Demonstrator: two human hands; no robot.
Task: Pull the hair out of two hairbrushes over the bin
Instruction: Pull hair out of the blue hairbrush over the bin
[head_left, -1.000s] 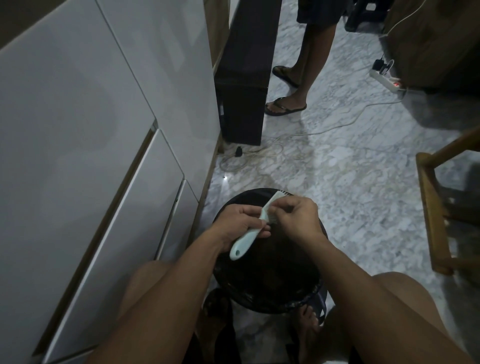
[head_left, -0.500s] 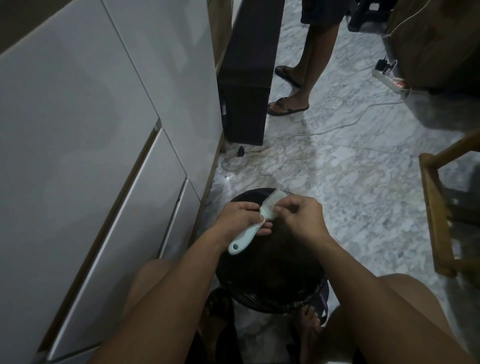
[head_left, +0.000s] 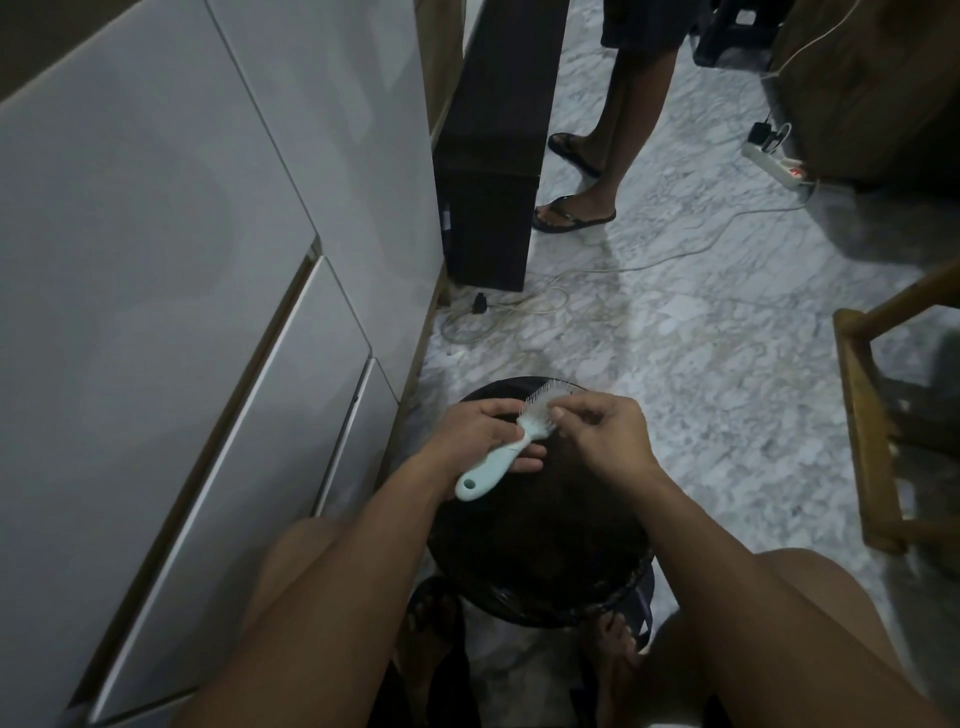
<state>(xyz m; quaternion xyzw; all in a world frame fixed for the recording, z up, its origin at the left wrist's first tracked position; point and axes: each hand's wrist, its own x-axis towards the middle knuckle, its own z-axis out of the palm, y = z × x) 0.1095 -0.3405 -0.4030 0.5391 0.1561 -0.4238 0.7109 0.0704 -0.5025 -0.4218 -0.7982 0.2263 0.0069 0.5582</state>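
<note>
Your left hand (head_left: 470, 434) has the pale blue hairbrush (head_left: 511, 442) by the neck, fingers (head_left: 527, 457) curled under the handle and thumb lying across the top, so it's a proper grip. The brush sits tilted, handle end pointing back toward you and the bristle head angled away, right over the black bin (head_left: 540, 551), toward its far rim. Your right hand (head_left: 605, 434) is up against the bristles with the fingertips bunched together in a pinch at the head; too dim to say whether there's actually hair between them, so can't tell on that. The bin has a dark liner and stands on the marble floor (head_left: 701, 364) between your knees, your feet just at its near edge. White cabinet doors (head_left: 208, 312) run along your left. Further out someone in flip-flops (head_left: 571, 215) stands beside a dark panel (head_left: 493, 156), a power strip (head_left: 776, 166) with cables trails across the floor, and a wooden chair (head_left: 883, 441) is off to the right.
</note>
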